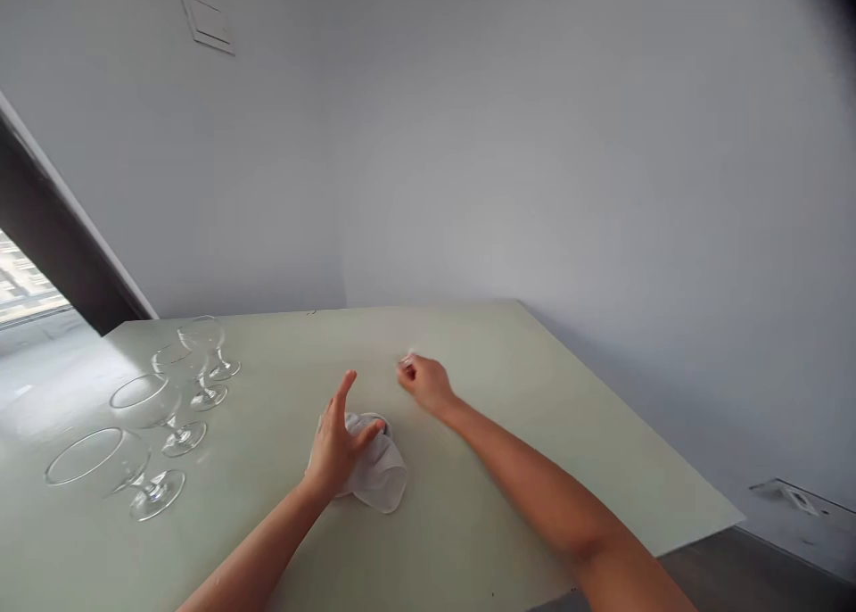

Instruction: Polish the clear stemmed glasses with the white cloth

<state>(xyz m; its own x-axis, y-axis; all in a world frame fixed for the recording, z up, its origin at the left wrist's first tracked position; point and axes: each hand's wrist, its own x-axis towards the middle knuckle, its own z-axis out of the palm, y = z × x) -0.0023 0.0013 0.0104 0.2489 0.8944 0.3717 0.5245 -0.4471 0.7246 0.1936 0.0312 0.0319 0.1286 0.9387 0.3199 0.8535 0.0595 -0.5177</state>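
Observation:
A crumpled white cloth [382, 476] lies on the table near its front middle. My left hand [333, 451] is over the cloth, thumb and fingers spread apart, and covers part of it. A small curved grey edge shows at the cloth's top by my thumb; I cannot make out what it is. Farther forward and to the right, my right hand [426, 383] is closed in a fist just above the tabletop. A small pale bit shows at the top of its curled fingers, too blurred to name.
Several clear stemmed glasses [155, 496] stand in a row along the left of the pale green table [535, 398]. Grey walls [568, 148] border its back and right. A window [27, 277] is at the far left, and a wall switch [210, 21] is above.

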